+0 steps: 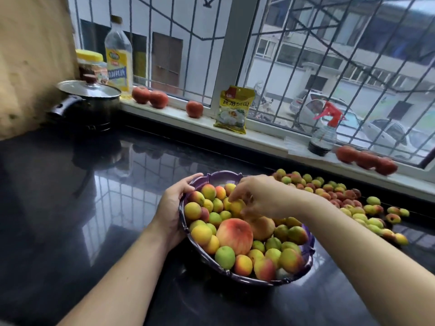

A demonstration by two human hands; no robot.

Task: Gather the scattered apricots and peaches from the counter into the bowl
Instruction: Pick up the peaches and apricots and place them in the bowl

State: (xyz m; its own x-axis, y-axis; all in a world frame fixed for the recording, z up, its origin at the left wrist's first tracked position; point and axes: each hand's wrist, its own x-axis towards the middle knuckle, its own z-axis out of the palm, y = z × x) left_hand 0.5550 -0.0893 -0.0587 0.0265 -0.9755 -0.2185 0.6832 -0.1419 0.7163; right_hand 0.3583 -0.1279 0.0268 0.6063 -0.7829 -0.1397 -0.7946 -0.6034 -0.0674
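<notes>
A purple scalloped bowl [219,177] sits on the dark counter, heaped with several apricots and two larger peaches [235,235]. My left hand [173,208] grips the bowl's left rim, thumb over the edge. Over the bowl's far side, my right hand [256,198] has its fingers curled around a yellow apricot [237,206] among the pile. Several scattered apricots [341,198] lie on the counter to the right of the bowl, below the sill.
A lidded black pot [89,102] stands at the back left. On the window sill are an oil bottle [118,55], a yellow-lidded jar [90,63], a yellow packet [234,109], a spray bottle [323,135] and several tomatoes [150,96].
</notes>
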